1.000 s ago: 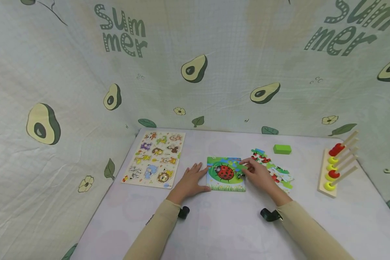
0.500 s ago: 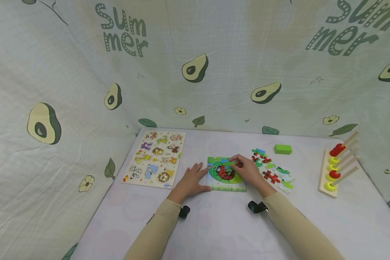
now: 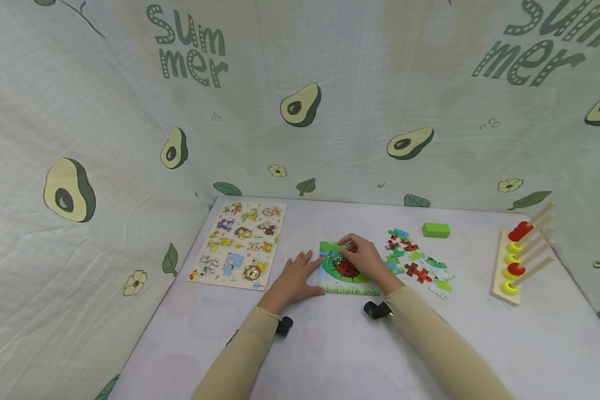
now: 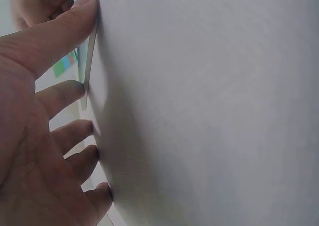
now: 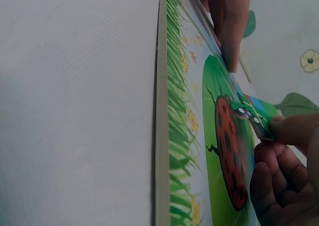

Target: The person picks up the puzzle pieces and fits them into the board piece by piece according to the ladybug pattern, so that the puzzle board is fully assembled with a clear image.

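Note:
A square ladybug puzzle board (image 3: 351, 289) lies flat on the table in the head view. My left hand (image 3: 292, 281) rests at its left side with fingers spread, and the thumb and index finger touch the board's edge in the left wrist view. Above the upper left of the board, my right hand (image 3: 366, 260) pinches a jigsaw piece (image 5: 260, 112) between thumb and fingers. That piece is green and blue with part of a ladybug's face, held tilted just over the printed picture in the right wrist view. The right hand hides the board's upper right part.
Several loose jigsaw pieces (image 3: 418, 273) are scattered right of the board, with a green block (image 3: 436, 230) behind them. A wooden peg stand (image 3: 500, 266) with red and yellow beads stands far right. An animal puzzle board (image 3: 238, 244) lies at the left.
My right hand has moved left across the ladybug board, carrying the jigsaw piece from its right edge to its upper left. The left hand has stayed in place.

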Demonstrator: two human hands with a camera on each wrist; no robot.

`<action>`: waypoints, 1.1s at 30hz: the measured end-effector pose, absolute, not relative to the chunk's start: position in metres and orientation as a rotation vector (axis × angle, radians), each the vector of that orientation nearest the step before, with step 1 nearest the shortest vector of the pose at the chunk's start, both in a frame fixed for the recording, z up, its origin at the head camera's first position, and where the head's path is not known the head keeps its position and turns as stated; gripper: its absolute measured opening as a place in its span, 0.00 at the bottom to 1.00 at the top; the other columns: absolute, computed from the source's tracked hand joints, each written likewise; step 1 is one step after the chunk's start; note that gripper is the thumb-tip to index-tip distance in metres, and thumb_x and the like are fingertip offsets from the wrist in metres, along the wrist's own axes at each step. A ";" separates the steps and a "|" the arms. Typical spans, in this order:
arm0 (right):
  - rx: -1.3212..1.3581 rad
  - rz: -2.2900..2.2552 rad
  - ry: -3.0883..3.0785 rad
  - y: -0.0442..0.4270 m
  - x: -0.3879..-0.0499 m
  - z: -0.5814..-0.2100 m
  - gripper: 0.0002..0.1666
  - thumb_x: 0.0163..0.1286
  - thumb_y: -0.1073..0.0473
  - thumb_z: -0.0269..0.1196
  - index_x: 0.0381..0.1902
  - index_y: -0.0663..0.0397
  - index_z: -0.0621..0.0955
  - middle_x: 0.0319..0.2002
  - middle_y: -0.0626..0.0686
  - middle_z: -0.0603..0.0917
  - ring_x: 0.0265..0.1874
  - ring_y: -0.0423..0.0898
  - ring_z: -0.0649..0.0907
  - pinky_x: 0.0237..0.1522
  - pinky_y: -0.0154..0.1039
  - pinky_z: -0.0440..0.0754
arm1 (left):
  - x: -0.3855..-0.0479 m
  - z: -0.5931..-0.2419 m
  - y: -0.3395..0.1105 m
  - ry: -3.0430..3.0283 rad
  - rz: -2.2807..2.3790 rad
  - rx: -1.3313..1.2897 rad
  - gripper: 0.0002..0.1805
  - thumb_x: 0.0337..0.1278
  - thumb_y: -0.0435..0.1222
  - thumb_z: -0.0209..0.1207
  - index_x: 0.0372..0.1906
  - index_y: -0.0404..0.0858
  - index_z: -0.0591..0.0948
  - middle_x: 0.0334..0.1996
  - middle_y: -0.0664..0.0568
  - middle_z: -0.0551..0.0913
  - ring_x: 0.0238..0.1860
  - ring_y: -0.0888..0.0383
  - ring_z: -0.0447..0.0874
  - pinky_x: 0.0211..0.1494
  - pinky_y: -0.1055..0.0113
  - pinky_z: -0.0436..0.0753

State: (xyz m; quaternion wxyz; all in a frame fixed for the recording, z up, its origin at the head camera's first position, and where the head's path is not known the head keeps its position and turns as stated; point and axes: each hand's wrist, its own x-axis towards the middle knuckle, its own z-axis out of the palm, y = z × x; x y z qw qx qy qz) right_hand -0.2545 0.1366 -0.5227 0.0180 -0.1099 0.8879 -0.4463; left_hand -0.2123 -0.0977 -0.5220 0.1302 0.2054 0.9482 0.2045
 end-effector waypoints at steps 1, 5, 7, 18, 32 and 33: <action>-0.330 -1.387 2.756 0.134 -0.255 -0.523 0.11 0.73 0.57 0.66 0.51 0.50 0.82 0.39 0.53 0.85 0.40 0.50 0.84 0.46 0.51 0.82 | -0.212 -0.522 -0.098 2.754 0.591 0.596 0.47 0.57 0.58 0.68 0.79 0.49 0.64 0.81 0.45 0.54 0.81 0.45 0.44 0.82 0.45 0.46; -0.330 -1.380 2.772 0.127 -0.257 -0.524 0.11 0.73 0.57 0.66 0.51 0.52 0.83 0.40 0.53 0.85 0.42 0.50 0.84 0.47 0.52 0.82 | -0.211 -0.521 -0.098 2.756 0.584 0.593 0.47 0.57 0.58 0.68 0.79 0.49 0.65 0.81 0.45 0.54 0.81 0.45 0.44 0.82 0.45 0.46; -0.333 -1.369 2.784 0.124 -0.259 -0.525 0.11 0.73 0.57 0.66 0.51 0.52 0.83 0.39 0.51 0.84 0.39 0.49 0.83 0.45 0.50 0.82 | -0.212 -0.520 -0.098 2.754 0.582 0.589 0.47 0.57 0.58 0.68 0.79 0.49 0.65 0.81 0.45 0.54 0.81 0.46 0.44 0.82 0.45 0.46; -0.343 -1.299 2.843 0.118 -0.262 -0.528 0.12 0.72 0.57 0.66 0.50 0.54 0.85 0.37 0.51 0.80 0.35 0.47 0.77 0.39 0.44 0.77 | -0.212 -0.520 -0.097 2.744 0.587 0.585 0.47 0.57 0.59 0.68 0.79 0.48 0.65 0.81 0.45 0.53 0.82 0.46 0.44 0.82 0.46 0.46; -0.419 -1.252 2.849 0.121 -0.261 -0.528 0.15 0.72 0.56 0.67 0.54 0.53 0.85 0.45 0.55 0.79 0.33 0.46 0.75 0.37 0.44 0.76 | -0.211 -0.516 -0.098 2.752 0.570 0.601 0.47 0.58 0.58 0.68 0.78 0.47 0.65 0.80 0.44 0.55 0.81 0.45 0.46 0.81 0.45 0.48; -0.439 -1.246 2.842 0.121 -0.261 -0.529 0.16 0.71 0.56 0.67 0.55 0.53 0.84 0.47 0.55 0.79 0.33 0.45 0.75 0.36 0.43 0.76 | -0.211 -0.516 -0.098 2.752 0.566 0.600 0.47 0.58 0.58 0.67 0.79 0.47 0.65 0.80 0.44 0.55 0.81 0.45 0.45 0.82 0.45 0.47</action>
